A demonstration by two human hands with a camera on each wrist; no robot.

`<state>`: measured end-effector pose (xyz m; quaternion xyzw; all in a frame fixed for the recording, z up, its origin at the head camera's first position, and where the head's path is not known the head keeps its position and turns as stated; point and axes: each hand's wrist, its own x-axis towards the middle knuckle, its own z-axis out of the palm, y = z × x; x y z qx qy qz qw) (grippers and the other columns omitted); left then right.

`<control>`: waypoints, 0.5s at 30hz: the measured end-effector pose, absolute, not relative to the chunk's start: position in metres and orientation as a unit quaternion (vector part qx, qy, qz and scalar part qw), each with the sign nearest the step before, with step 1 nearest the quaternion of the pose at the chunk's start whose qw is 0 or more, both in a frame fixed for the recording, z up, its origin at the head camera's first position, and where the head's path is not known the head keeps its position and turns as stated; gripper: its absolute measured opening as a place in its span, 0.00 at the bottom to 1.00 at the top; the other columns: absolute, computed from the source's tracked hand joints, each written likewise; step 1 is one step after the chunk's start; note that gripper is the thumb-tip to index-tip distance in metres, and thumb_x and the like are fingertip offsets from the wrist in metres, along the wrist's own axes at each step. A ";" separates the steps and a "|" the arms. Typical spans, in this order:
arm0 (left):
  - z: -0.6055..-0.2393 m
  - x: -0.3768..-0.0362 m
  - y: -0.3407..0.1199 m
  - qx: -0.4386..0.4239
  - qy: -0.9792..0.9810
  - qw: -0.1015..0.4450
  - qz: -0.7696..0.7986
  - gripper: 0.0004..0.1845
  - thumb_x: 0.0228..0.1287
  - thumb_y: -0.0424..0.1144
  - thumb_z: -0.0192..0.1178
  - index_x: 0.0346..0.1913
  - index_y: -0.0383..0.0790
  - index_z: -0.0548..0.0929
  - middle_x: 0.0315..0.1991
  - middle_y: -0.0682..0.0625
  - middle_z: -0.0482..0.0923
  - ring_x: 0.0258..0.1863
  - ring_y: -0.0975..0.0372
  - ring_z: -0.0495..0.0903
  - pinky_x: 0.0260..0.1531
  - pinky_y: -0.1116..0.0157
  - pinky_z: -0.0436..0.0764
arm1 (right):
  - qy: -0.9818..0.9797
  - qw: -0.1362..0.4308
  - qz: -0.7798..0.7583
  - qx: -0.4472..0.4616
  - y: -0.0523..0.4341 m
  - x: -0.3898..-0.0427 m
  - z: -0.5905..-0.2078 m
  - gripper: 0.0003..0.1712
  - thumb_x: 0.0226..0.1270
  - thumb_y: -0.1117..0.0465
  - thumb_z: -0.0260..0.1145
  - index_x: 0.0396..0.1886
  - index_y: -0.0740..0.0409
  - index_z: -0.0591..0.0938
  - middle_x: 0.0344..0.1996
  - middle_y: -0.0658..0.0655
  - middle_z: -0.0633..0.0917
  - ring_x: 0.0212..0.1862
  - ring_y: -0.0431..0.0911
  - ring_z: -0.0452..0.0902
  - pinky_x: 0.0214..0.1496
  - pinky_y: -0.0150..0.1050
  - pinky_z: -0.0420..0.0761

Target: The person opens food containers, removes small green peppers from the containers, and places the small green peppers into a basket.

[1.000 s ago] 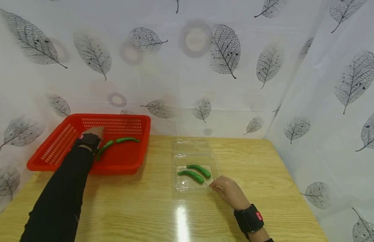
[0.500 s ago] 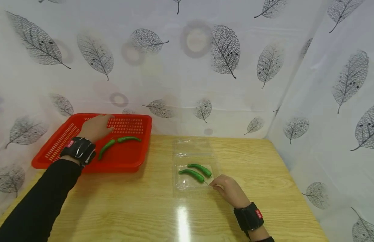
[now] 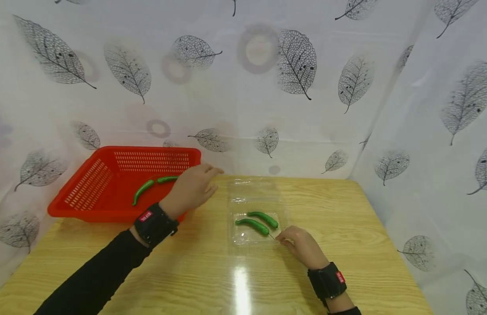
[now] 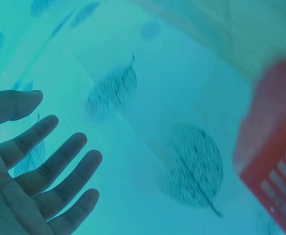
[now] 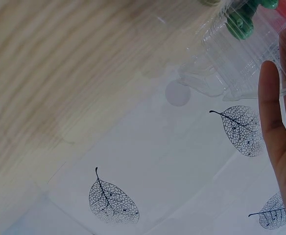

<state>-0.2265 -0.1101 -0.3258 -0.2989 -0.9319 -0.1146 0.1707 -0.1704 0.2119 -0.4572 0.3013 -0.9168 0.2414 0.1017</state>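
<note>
Green peppers (image 3: pixel 252 226): two in clear box (image 3: pixel 254 190), two in red basket (image 3: pixel 98 215); left hand (image 3: pixel 191 188) spread, empty; right hand (image 3: pixel 305 249) pinching box corner; likely packing step, next move wants steady box

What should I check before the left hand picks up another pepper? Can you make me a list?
1. Left hand has nothing in it: ok.
2. Left hand is over the peppers in the basket: not ok, it's by the basket's right side.
3. Peppers to pick from: ok, two green ones show there.
4. Box is open: ok.
5. Right hand is at the box's corner: ok.
6. Its grip is firm: cannot tell.
</note>
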 end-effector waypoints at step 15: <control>-0.396 -0.235 -0.050 -0.386 -0.912 0.111 -0.082 0.16 0.53 0.37 0.65 0.47 0.45 0.80 0.35 0.50 0.79 0.30 0.62 0.76 0.29 0.68 0.75 | -0.917 0.105 0.238 0.301 0.210 -0.169 -0.459 0.10 0.48 0.69 0.71 0.31 0.54 0.86 0.30 0.48 0.85 0.35 0.42 0.81 0.38 0.33 0.80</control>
